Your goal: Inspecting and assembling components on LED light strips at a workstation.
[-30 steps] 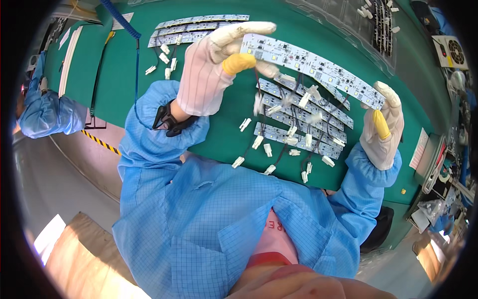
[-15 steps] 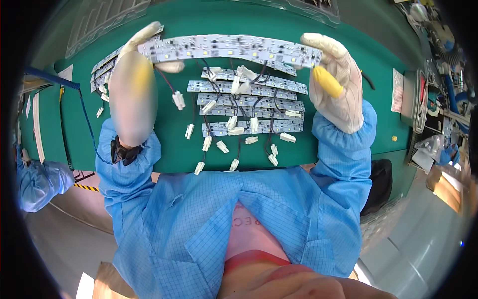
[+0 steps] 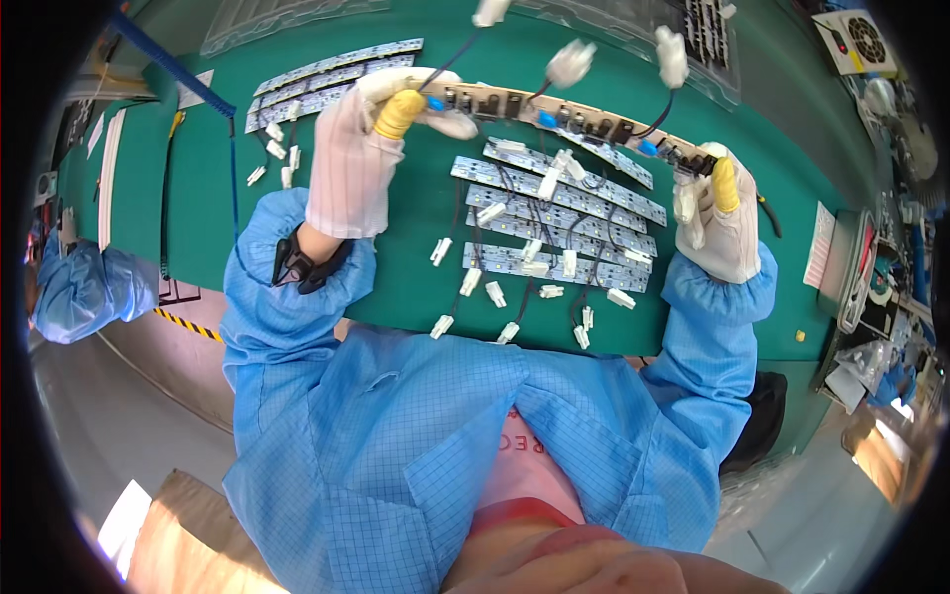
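A long curved LED circuit board [image 3: 594, 124] is held up above the green table, one end in each hand. It is turned nearly edge-on, showing black parts and blue discs; wires with white connectors [image 3: 571, 63] stick up from it. My left hand [image 3: 356, 163], gloved in white with a yellow finger cover, pinches the left end. The right end is gripped by my right hand [image 3: 714, 223], gloved likewise. Below the held board, several LED boards [image 3: 554, 223] lie in a fanned row, with dark wires and white connectors across them. More boards [image 3: 336, 74] lie beyond my left hand.
Clear plastic trays [image 3: 287, 20] stand along the far edge, one holding dark strips [image 3: 708, 40]. A blue cord [image 3: 178, 69] crosses the left side. A dark tool handle [image 3: 770, 216] and a printed sheet [image 3: 819, 247] lie at right. Another person's blue sleeve [image 3: 84, 297] shows far left.
The held board has turned from its LED face to edge-on, so its components and upright connectors now show. The whole view has shifted, with the table things appearing farther right.
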A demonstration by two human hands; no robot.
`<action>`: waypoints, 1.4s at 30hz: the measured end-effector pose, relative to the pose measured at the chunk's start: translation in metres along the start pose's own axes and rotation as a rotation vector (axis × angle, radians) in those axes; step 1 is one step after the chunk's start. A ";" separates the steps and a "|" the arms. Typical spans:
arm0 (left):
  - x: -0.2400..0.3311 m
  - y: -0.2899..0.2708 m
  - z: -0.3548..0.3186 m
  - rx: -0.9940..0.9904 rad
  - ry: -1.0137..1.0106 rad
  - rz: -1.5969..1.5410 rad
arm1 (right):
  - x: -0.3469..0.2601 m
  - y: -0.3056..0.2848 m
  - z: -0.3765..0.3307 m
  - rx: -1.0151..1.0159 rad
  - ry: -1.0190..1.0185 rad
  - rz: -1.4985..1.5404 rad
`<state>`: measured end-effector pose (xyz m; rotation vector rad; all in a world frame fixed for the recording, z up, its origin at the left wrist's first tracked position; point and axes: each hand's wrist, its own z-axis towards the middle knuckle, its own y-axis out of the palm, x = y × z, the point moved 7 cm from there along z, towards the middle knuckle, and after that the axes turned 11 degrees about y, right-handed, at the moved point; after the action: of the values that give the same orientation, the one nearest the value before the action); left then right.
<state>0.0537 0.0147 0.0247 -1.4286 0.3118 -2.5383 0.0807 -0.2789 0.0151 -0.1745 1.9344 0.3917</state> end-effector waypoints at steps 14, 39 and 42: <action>-0.005 -0.005 0.005 -0.087 -0.125 0.180 | -0.014 0.008 0.002 -0.011 -0.260 -0.741; 0.044 -0.027 0.041 -0.073 0.078 0.109 | -0.021 0.005 0.005 -0.024 -0.259 -0.214; 0.049 0.013 0.036 -0.254 0.292 0.342 | -0.020 0.023 0.007 0.052 -0.271 -0.885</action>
<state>0.0606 -0.0142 0.0796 -0.9639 0.8734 -2.4743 0.0880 -0.2560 0.0353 -0.8542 1.4233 -0.2177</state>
